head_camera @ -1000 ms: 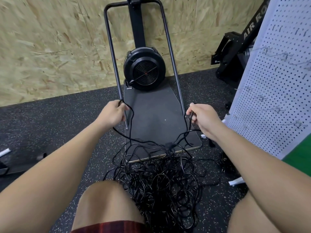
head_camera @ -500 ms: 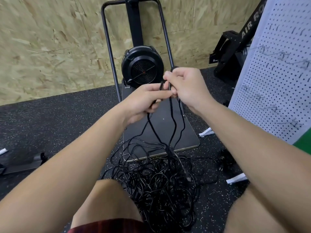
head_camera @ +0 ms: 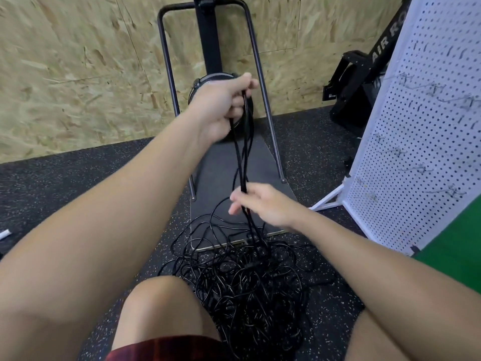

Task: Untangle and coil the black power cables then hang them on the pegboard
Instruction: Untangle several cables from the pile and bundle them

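Note:
A tangled heap of black power cables (head_camera: 244,290) lies on the speckled floor between my knees. My left hand (head_camera: 221,105) is raised high and grips a bunch of cable strands (head_camera: 243,152) that hang straight down to the heap. Lower down, my right hand (head_camera: 263,204) is around the same strands just above the heap, its fingers loosely curled about them. The white pegboard (head_camera: 426,142) stands upright at the right, with several wire hooks on it.
A black fan exercise machine with a tubular frame (head_camera: 260,82) and a dark base plate (head_camera: 221,178) stands straight ahead against the chipboard wall. Another black machine (head_camera: 364,82) sits behind the pegboard. A green surface (head_camera: 458,246) lies at the right.
Both hands met at the strands half a second ago. Since then my left hand has risen with the bunch, and my right hand has slid down the strands toward the heap.

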Available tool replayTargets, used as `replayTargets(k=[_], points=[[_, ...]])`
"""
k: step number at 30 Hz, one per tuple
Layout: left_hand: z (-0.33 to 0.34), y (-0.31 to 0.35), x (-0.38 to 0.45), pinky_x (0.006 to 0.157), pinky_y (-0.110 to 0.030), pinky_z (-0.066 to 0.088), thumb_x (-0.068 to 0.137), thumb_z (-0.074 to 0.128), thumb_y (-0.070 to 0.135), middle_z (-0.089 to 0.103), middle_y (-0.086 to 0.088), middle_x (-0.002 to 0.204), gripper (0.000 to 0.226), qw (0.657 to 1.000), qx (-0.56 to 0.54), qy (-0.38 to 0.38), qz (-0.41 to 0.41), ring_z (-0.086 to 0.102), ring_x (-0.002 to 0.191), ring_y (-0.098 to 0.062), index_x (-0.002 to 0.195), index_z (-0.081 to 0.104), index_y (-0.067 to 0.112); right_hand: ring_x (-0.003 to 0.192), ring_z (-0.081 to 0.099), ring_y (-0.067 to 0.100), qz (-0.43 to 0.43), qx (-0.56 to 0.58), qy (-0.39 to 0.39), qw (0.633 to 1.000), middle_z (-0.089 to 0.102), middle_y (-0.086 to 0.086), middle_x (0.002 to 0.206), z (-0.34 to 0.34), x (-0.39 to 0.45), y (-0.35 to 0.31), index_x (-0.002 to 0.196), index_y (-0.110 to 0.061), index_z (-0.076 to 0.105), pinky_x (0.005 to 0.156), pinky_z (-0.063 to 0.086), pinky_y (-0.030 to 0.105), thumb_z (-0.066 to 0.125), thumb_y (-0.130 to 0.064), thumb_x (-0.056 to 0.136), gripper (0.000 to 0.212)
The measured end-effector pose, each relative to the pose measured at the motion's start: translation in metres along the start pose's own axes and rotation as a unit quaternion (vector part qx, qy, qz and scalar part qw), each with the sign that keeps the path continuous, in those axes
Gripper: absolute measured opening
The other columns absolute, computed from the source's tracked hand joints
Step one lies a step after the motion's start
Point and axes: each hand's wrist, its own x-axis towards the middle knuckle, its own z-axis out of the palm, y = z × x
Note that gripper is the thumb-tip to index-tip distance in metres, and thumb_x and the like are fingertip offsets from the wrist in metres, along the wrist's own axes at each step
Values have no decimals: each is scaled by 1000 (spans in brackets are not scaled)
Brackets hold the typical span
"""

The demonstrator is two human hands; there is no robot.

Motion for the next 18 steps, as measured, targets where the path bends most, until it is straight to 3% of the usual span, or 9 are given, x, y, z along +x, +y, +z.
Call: replayTargets(k=[1, 4, 7, 10, 12, 14, 16, 18], points=[[-4, 5, 3, 48, -19, 27, 111, 67, 25, 61, 4, 79, 25, 1000, 4, 3, 9, 35, 56, -5, 110, 79, 3, 94, 77, 26, 0, -12, -2, 1000, 84, -8, 109, 1, 0, 6, 112, -18, 74, 97, 57, 51, 56, -44, 113, 32], [-15, 7, 8, 60, -19, 39, 109, 68, 38, 66, 3, 85, 42, 999, 28, 20, 22, 48, 64, -5, 120, 80, 0, 100, 82, 22, 6, 52, 56, 997, 84, 5, 104, -7, 4, 5, 105, -2, 75, 101, 64, 52, 59, -20, 112, 25], [-23, -8, 5, 85, -29, 46, 105, 60, 66, 73, 3, 104, 63, 999, 39, 7, -4, 64, 82, -9, 130, 78, 11, 102, 83, 29, -1, 107, 86, 991, 84, 13, 105, -21, 6, -11, 110, 4, 73, 99, 64, 56, 60, -15, 113, 23], [-30, -35, -6, 106, -39, 50, 103, 48, 78, 79, -4, 121, 76, 999, 2, -27, -42, 75, 110, -18, 142, 68, 15, 98, 82, 39, -35, 141, 115, 983, 81, 24, 103, -32, 6, -26, 115, 11, 68, 95, 65, 58, 56, -12, 114, 26], [-30, -61, -23, 118, -50, 48, 105, 36, 81, 79, -12, 118, 81, 995, 14, -71, -66, 76, 114, -26, 142, 68, 17, 95, 82, 41, -64, 170, 143, 973, 80, 27, 102, -39, 9, -37, 117, 12, 67, 92, 67, 55, 55, -11, 115, 26], [-21, -89, -47, 123, -63, 43, 106, 33, 81, 73, -8, 96, 73, 988, 30, -132, -80, 73, 94, -26, 119, 77, 25, 95, 82, 41, -85, 210, 165, 960, 81, 26, 102, -46, 13, -48, 116, 10, 71, 91, 68, 53, 60, -12, 114, 25], [-11, -117, -68, 123, -62, 43, 108, 39, 75, 78, -11, 110, 64, 982, 14, -164, -89, 75, 106, -31, 124, 76, 26, 98, 82, 40, -86, 260, 192, 942, 82, 24, 102, -53, 19, -55, 113, 7, 74, 91, 68, 55, 66, -15, 111, 23], [-5, -136, -84, 123, -54, 46, 113, 44, 60, 79, -19, 126, 60, 983, 44, -159, -76, 74, 125, -34, 137, 71, 13, 103, 81, 39, -95, 282, 217, 930, 82, 23, 103, -59, 27, -58, 113, 8, 75, 99, 65, 53, 69, -15, 109, 25]])
